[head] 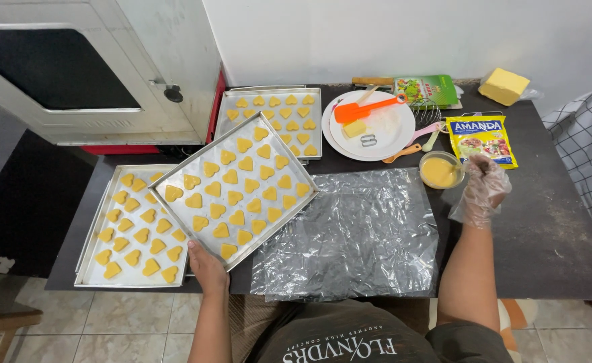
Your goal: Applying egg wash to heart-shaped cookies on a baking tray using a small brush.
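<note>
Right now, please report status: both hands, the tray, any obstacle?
Left hand grips the tilted tray at its near corner. Gloved right hand at small bowl. Tray overlaps second tray; plastic sheet beside it.

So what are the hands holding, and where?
The left hand grips the tilted baking tray of heart-shaped cookies at its near corner. The gloved right hand is by the small bowl; any hold is unclear.

1. The dark counter (551,235) carried everything.
2. Two baking trays (89,255) (228,107) of heart-shaped cookies lay on it at left and rear.
3. A clear plastic sheet (356,235) was spread at the middle.
4. A white plate (393,134), a small bowl (441,172), a yellow packet (482,138) and a butter block (503,86) sat towards the back right.
</note>
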